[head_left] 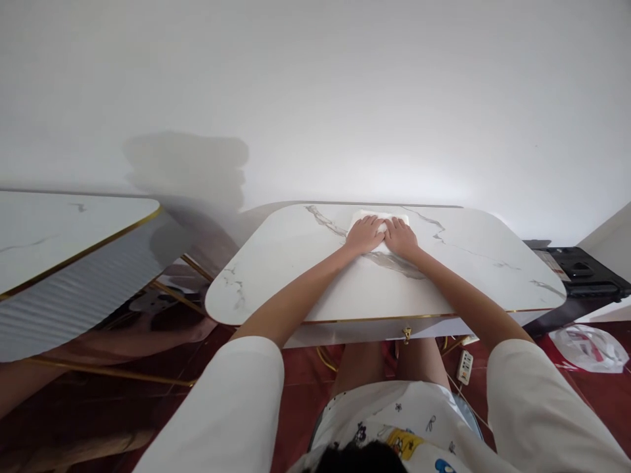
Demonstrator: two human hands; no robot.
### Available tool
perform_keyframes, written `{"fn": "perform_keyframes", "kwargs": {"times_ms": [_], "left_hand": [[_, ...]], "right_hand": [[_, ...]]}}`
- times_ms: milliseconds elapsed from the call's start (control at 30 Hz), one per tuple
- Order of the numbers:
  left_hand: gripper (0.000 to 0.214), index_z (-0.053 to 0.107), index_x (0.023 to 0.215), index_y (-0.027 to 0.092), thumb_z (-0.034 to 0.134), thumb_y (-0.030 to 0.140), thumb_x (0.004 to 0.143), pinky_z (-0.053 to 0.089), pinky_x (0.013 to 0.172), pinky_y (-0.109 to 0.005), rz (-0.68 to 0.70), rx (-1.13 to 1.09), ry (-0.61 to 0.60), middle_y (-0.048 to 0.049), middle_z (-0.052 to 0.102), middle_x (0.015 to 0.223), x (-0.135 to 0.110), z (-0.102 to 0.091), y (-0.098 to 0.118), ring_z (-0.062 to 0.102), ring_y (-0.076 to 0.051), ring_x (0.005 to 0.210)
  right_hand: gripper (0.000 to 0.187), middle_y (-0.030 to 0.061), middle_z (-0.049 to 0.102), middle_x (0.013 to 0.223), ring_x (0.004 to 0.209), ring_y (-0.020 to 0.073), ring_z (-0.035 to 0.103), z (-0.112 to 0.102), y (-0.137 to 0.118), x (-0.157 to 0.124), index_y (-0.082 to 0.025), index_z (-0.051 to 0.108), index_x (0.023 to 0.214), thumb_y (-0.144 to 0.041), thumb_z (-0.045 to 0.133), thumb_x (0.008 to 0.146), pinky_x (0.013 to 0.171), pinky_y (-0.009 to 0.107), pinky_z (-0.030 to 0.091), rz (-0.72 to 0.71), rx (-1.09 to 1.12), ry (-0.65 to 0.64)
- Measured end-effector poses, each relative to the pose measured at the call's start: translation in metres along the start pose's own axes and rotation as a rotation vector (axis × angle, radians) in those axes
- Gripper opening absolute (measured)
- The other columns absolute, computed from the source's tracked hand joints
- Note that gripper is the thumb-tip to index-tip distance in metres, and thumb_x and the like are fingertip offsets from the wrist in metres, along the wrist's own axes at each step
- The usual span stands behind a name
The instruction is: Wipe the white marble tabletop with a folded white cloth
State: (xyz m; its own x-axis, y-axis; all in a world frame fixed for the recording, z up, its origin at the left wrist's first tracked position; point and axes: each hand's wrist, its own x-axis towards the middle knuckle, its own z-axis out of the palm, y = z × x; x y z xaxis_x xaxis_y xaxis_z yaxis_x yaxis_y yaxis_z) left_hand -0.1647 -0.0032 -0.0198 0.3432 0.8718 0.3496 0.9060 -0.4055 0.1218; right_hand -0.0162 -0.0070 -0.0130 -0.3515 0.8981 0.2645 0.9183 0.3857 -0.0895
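A folded white cloth (371,214) lies flat on the white marble-patterned tabletop (276,256), near its back edge by the wall. Both of my hands press down on it from above. My left hand (363,235) rests palm down on the cloth's left part, fingers stretched out. On the right part lies my right hand (401,238), also flat with its fingers extended. The fingers of the two hands nearly meet in the middle. My palms hide much of the cloth.
To the left stands a second marble-patterned table (73,223) with gold trim; another person's bare leg (133,341) shows below it. A black appliance (582,268) is at the right. On the red floor are a power strip (464,368) and a clear plastic bag (589,348).
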Motion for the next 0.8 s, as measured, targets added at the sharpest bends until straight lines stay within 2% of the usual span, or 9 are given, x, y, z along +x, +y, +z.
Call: {"fn": "perform_keyframes", "kwargs": {"times_ms": [333,633,800], "left_hand": [[0.047,0.051,0.138,0.018,0.039,0.024,0.092,0.036,0.115,-0.041,0.025,-0.007,0.006,-0.0098,0.052,0.146,-0.042,-0.014,0.013,0.043,-0.025,0.138],[0.053,0.047,0.144,0.016,0.039,0.029,0.092,0.031,0.119,-0.045,-0.017,0.003,-0.067,-0.0117,0.046,0.153,-0.102,-0.037,0.042,0.039,-0.028,0.143],[0.055,0.048,0.144,0.018,0.040,0.028,0.091,0.032,0.118,-0.048,-0.063,0.020,-0.068,-0.0117,0.045,0.154,-0.130,-0.044,0.056,0.038,-0.030,0.144]], "right_hand": [[0.052,0.0163,0.043,0.155,0.143,0.0300,0.038,-0.010,-0.022,-0.041,-0.011,0.043,0.148,-0.026,0.028,0.101,0.114,0.043,0.035,0.007,-0.019,-0.008],[0.052,0.0181,0.047,0.152,0.140,0.0336,0.043,-0.017,-0.046,-0.102,-0.009,0.047,0.147,-0.027,0.032,0.100,0.111,0.046,0.038,-0.018,-0.055,0.055],[0.052,0.0159,0.046,0.154,0.142,0.0328,0.042,-0.022,-0.056,-0.127,-0.012,0.047,0.148,-0.028,0.035,0.100,0.113,0.049,0.037,-0.042,-0.015,0.065]]}}
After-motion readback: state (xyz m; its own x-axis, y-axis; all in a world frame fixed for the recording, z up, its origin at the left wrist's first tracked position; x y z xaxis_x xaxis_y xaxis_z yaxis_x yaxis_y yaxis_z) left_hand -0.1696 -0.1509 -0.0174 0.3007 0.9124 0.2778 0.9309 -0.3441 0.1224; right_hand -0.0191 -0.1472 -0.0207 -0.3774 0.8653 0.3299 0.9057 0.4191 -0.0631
